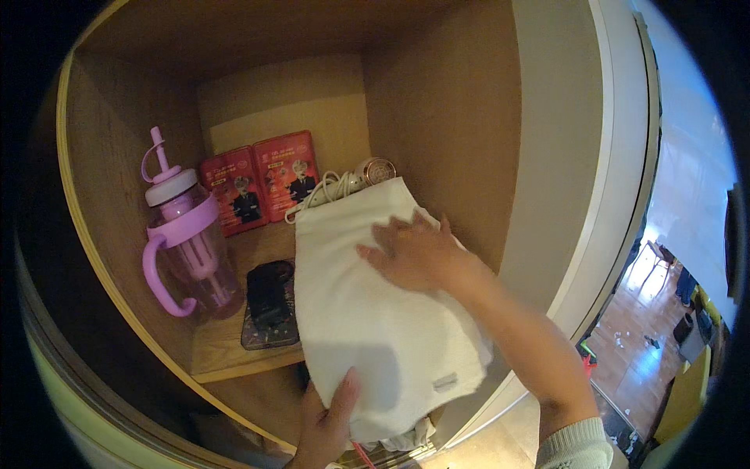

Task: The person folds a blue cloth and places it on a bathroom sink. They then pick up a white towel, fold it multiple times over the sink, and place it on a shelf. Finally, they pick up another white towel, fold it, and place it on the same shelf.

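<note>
A white cloth (381,305), smooth and bearing a small grey tag, extends from the shelf out over its front edge. My right hand (413,249) lies on its upper part with the fingers spread. At the lower left corner my left hand (334,416) holds the cloth, thumb on top and fingers hidden beneath. Behind the cloth rests a hair dryer (375,173) with a white cord wound about its handle. Left of the cloth, a black object (269,293) sits on a dark, speckled flat item (272,334).
A clear bottle with pink handle and straw (193,234) stands at the shelf's left. Two red packets (287,176) lean against the back. Wooden cabinet walls (445,117) enclose the shelf (234,360). At far right, a tiled floor (627,352) carries scattered scraps.
</note>
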Demonstrator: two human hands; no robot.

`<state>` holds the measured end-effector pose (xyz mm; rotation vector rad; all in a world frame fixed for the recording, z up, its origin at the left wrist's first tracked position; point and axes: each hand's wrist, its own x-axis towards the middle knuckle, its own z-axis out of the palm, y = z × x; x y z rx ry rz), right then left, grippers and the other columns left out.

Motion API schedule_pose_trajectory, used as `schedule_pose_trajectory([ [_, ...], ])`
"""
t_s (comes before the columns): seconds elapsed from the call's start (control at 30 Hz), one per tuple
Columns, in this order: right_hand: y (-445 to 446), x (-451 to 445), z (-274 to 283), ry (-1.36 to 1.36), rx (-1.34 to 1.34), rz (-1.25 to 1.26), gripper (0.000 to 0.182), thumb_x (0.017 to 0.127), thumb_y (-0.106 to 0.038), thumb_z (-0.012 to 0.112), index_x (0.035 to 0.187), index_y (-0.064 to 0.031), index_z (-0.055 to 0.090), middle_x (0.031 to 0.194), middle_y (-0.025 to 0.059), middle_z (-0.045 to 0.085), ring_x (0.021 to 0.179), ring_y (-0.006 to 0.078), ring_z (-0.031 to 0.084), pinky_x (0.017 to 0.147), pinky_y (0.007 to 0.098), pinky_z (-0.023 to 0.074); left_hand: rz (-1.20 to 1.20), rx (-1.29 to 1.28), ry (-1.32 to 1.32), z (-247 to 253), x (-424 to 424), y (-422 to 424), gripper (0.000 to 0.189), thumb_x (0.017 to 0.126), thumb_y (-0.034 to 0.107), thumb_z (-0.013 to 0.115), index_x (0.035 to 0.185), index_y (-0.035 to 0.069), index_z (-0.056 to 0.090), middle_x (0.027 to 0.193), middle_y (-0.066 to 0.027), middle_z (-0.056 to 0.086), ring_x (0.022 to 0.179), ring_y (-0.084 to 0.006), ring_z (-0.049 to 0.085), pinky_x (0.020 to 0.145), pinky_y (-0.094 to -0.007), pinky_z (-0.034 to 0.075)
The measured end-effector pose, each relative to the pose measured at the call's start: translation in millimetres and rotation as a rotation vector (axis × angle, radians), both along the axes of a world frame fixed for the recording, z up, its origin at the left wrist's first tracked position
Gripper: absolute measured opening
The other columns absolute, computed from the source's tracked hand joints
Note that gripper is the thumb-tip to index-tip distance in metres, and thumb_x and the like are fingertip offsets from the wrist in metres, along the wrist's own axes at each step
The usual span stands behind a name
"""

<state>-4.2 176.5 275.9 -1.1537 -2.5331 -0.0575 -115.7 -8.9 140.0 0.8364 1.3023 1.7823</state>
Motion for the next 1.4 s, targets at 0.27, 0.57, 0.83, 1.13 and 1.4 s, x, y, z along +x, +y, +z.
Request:
schedule_pose_trajectory([
  [0.27,32.3,-22.6,11.0,-0.185,-0.171,-0.056,0.065,0.083,-0.064,0.018,0.139,-0.0301,0.019,0.147,0.0029,0.009,0.134,0.0314,0.001,0.105,0.0554,-0.0022,-0.145,0.129,0.188,18.6,22.1,8.3,0.037,0.088,0.023,0.053,0.116,0.0,0.046,0.106,-0.006,0.053,0.096,-0.013,0.047,0.085,-0.0281,0.038],
  [0.57,37.2,-16.8,6.3,-0.159,-0.121,-0.061,0.064,0.085,-0.06,0.021,0.135,-0.0221,0.03,0.143,0.0082,0.019,0.134,0.0319,0.007,0.104,0.0565,-0.0006,-0.055,0.269,0.211,-2.3,33.4,4.4,0.043,0.088,0.016,0.047,0.126,0.002,0.029,0.115,-0.0066,0.044,0.104,-0.0128,0.042,0.088,-0.0273,0.036],
  [0.83,-88.2,25.5,-17.9,0.347,0.419,0.346,0.045,0.081,-0.038,0.054,0.118,-0.0126,0.053,0.125,0.0151,0.046,0.118,0.0355,0.039,0.101,0.0549,0.0197,-0.238,0.023,-0.021,11.7,39.8,-8.3,0.044,0.086,0.009,0.05,0.126,0.002,0.031,0.115,-0.0053,0.046,0.105,-0.0129,0.044,0.092,-0.0286,0.035],
  [1.13,-72.5,19.1,-36.3,0.323,0.474,0.396,0.045,0.075,-0.038,0.062,0.115,-0.0178,0.056,0.115,0.0105,0.054,0.111,0.0307,0.045,0.095,0.0524,0.0272,-0.028,0.284,0.019,-4.2,58.9,23.2,0.041,0.085,0.018,0.057,0.115,0.0,0.036,0.11,-0.0102,0.05,0.098,-0.0151,0.049,0.082,-0.0279,0.042],
  [1.4,-87.3,34.8,-52.2,0.234,0.632,0.189,0.05,0.074,-0.031,0.063,0.121,-0.0149,0.052,0.126,0.0128,0.046,0.117,0.0326,0.039,0.098,0.0525,0.0228,-0.074,0.079,-0.122,-75.3,44.1,-18.6,0.024,0.088,0.014,0.052,0.105,0.004,0.038,0.088,-0.0117,0.059,0.073,-0.0153,0.058,0.068,-0.0253,0.047],
])
